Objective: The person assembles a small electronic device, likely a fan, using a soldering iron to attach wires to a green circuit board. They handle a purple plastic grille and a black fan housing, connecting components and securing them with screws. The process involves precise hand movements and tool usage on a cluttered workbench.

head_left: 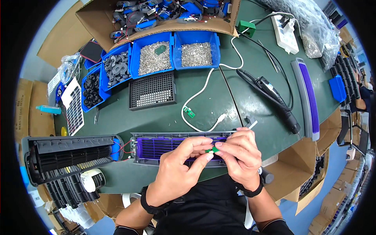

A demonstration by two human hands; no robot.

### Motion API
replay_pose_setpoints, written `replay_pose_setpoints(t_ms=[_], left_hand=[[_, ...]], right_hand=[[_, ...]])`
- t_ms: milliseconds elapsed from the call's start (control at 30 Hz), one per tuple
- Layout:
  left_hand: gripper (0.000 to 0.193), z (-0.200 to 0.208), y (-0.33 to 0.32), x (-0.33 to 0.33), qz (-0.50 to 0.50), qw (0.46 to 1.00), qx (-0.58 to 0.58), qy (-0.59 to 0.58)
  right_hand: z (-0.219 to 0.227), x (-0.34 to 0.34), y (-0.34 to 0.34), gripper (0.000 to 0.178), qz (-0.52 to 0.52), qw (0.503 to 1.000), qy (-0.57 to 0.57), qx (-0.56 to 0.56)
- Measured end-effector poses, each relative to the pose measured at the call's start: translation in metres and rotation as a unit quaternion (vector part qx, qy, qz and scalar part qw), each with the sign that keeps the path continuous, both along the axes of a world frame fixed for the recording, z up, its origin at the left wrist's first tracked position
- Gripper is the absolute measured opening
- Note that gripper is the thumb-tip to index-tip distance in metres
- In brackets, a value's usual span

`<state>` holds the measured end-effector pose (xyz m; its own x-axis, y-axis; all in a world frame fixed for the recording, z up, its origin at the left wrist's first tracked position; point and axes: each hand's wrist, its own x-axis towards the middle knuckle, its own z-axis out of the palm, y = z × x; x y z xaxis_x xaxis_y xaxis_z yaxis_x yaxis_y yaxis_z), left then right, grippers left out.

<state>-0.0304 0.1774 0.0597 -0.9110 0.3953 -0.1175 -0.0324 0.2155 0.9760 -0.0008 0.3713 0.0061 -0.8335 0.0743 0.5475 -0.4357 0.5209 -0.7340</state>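
Both hands meet over the bench's near edge. My left hand (181,167) and my right hand (240,157) pinch a small green circuit board (214,150) between thumbs and fingertips, which partly cover it. Just beneath them lies a long grey housing half with a purple slatted grille (153,148). Thin red wires (126,150) run from its left end to a dark housing half (70,153), which has a blue part (116,150) at its right end. Beyond my hands, another small green board (189,112) rests beside a white cable (183,113).
Blue bins of screws (196,55) and dark plastic parts (116,65) line the back, below a carton (156,30) of blue-grey parts. A black perforated tray (152,91) stands before them. To the right lie an electric screwdriver (274,94), a finished-looking purple-grey housing (307,98) and a power strip (285,33).
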Motion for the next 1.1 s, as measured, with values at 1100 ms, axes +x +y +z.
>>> replay_pose_setpoints(t_ms=[1100], left_hand=[[0.047, -0.002, -0.007, -0.012, -0.013, 0.967, 0.155, -0.201]], right_hand=[[0.001, -0.002, 0.001, 0.014, -0.004, 0.999, -0.015, -0.046]])
